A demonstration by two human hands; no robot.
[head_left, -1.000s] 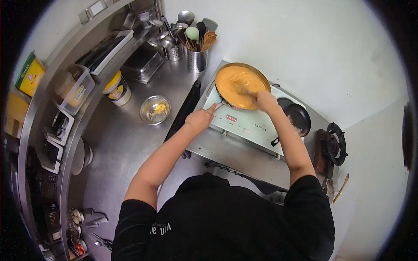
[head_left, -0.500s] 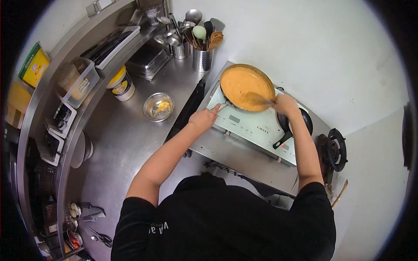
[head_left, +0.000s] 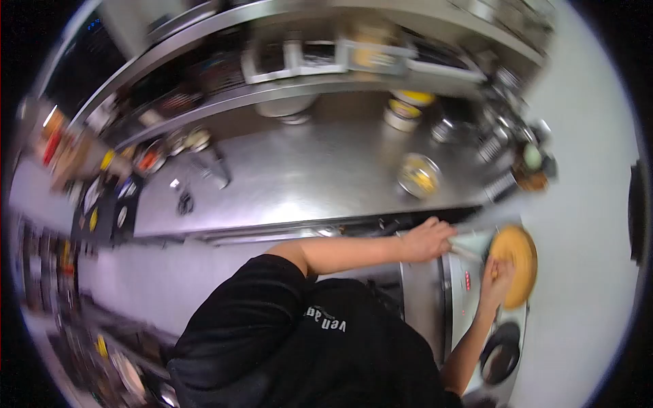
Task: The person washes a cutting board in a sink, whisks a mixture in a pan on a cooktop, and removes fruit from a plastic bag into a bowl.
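A round pan (head_left: pixel 515 262) of thick orange sauce sits on the pale cooktop (head_left: pixel 466 299) at the right. My left hand (head_left: pixel 427 241) is closed around the pan's handle (head_left: pixel 466 252). Over the near side of the sauce, my right hand (head_left: pixel 500 275) is closed on a whisk, whose head I cannot make out now because of blur. A smaller black pan (head_left: pixel 500 353) stands below it on the same cooktop, close to my right forearm.
A metal bowl with yellow bits (head_left: pixel 420 177) stands on the steel counter (head_left: pixel 306 170), near a tub with a yellow lid (head_left: pixel 406 109). Utensil holders (head_left: pixel 500 187) stand at the counter's right end. Above the counter runs a loaded steel shelf (head_left: pixel 204 112). Scissors (head_left: pixel 185 202) lie at the left.
My view has swung strongly to the left, so the pan now appears at the right and more shelving and counter show. Both hands have stayed at the pan.
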